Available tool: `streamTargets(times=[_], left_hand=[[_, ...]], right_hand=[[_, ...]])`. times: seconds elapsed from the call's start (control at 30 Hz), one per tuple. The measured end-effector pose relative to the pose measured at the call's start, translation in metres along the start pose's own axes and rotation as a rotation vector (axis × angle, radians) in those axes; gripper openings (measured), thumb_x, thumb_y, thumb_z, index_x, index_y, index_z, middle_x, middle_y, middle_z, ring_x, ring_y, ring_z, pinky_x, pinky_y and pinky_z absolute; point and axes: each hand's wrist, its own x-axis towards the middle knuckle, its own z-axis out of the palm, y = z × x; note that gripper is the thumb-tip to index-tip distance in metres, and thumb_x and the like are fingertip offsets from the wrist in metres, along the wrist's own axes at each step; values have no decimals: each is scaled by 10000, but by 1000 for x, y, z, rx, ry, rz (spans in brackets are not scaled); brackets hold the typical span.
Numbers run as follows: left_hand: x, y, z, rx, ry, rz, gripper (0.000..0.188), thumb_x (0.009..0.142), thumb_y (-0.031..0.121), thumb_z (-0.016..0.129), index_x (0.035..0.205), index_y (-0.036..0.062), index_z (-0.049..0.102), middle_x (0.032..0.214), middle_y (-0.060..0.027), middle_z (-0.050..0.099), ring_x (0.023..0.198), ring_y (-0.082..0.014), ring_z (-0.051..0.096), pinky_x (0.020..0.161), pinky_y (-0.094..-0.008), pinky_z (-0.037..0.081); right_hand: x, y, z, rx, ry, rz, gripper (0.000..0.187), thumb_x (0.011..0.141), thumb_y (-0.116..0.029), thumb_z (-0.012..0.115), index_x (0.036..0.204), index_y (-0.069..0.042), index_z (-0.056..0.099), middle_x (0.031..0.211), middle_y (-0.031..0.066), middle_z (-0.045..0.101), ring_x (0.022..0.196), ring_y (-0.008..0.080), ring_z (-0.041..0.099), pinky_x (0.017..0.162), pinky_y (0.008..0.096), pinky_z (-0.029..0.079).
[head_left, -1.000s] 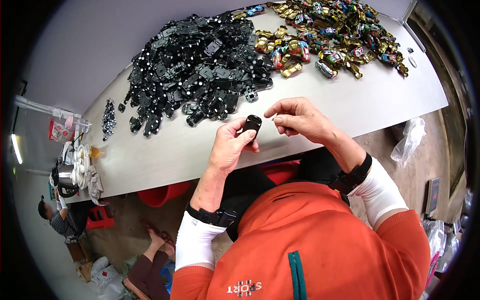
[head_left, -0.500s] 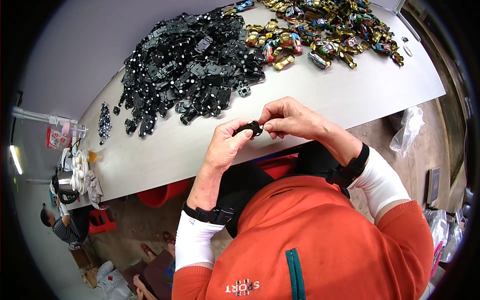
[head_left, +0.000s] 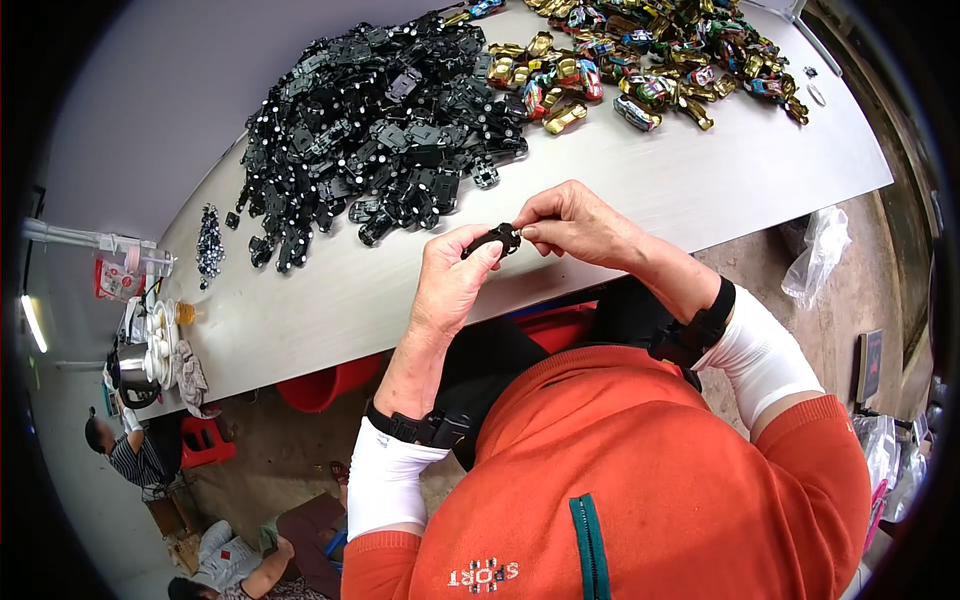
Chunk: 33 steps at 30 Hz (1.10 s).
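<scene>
My left hand (head_left: 448, 278) is closed around a black toy car chassis (head_left: 492, 240), with its thumb along the near side. At the right end of the chassis, the thumb and fingers of my right hand (head_left: 580, 228) pinch together on something small and pale, too small to name. Beyond my hands lies a large heap of black toy car chassis (head_left: 390, 135), many with small wheels on. To its right spreads a pile of shiny gold and coloured toy car bodies (head_left: 655, 90).
A small heap of tiny silvery parts (head_left: 209, 248) lies at the table's left. A kettle (head_left: 133, 375) and a cloth (head_left: 190, 378) are at the left edge. Red stools (head_left: 205, 442) stand below; a plastic bag (head_left: 818, 260) hangs right. Other people sit at lower left.
Both hands have shifted slightly up and away with the chassis, still together at its right end. At the lower left, another person has leaned into view.
</scene>
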Motion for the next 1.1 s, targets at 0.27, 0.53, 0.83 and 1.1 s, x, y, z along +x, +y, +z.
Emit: streamTargets(times=[0.27, 0.53, 0.83, 1.1], left_hand=[[-2, -9, 6, -66, 32, -92, 232, 858, 57, 598, 1066, -44, 594, 691, -13, 563, 486, -8, 373, 426, -154, 280], [-64, -55, 19, 430, -498, -194, 191, 840, 104, 592, 1010, 30, 638, 767, -21, 610, 622, -58, 526, 554, -192, 415], [-31, -157, 6, 255, -60, -524, 537, 864, 302, 628, 1230, -23, 406, 1140, -168, 517, 646, -196, 586, 558, -287, 507], [-79, -56, 0, 388, -118, 40, 162, 824, 57, 613, 968, -11, 641, 703, -21, 613, 563, -47, 542, 472, -182, 429]], right_hand=[[-5, 13, 4, -46, 78, -48, 109, 875, -60, 557, 875, -10, 654, 622, -19, 564, 560, 44, 509, 508, 203, 421], [-33, 18, -63, 190, 414, 50, 121, 914, -83, 460, 956, -12, 548, 800, 65, 622, 595, 87, 577, 505, 215, 473], [22, 11, -16, -854, 296, -411, 113, 761, -117, 635, 854, -62, 600, 832, 132, 564, 740, 311, 591, 647, 392, 480], [76, 27, 3, -1221, 232, -554, 55, 781, -93, 497, 779, -42, 518, 799, 117, 516, 668, 333, 577, 550, 432, 474]])
